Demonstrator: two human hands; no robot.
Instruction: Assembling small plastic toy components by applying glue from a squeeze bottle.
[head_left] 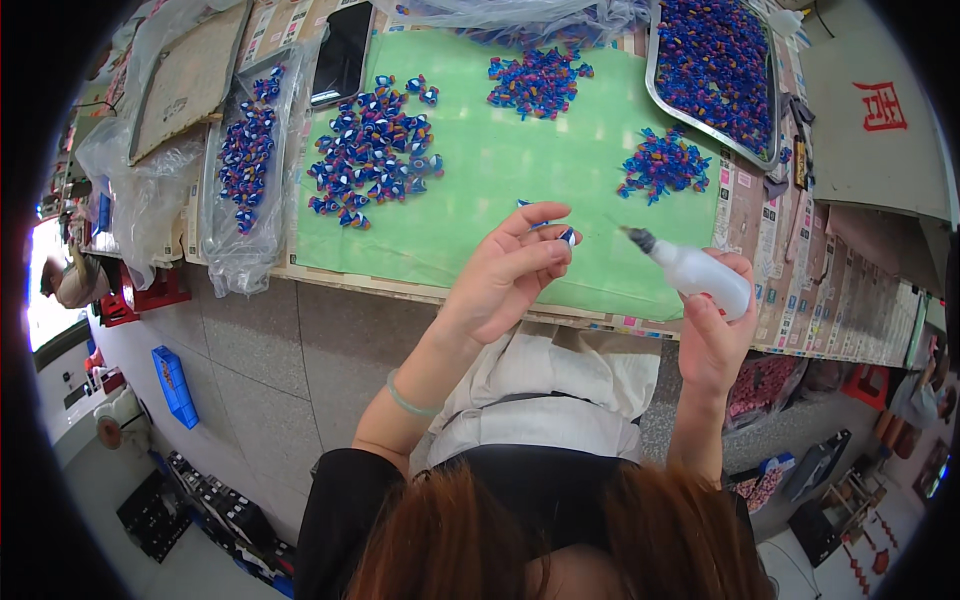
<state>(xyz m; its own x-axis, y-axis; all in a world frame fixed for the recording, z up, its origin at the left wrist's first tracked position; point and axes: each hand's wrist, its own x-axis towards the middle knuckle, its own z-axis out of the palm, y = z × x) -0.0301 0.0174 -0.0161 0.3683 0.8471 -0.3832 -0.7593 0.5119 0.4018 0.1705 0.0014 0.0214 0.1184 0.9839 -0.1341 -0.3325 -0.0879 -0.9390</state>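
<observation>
Above the near edge of the green rectangular mat (520, 170), the left hand (510, 275) pinches a small blue-and-white plastic piece (567, 236) at its fingertips. The right hand (715, 335) grips a white squeeze bottle with a dark nozzle (690, 268), its tip just beside that piece. Heaps of blue and orange plastic pieces (372, 150) lie farther back on the mat.
</observation>
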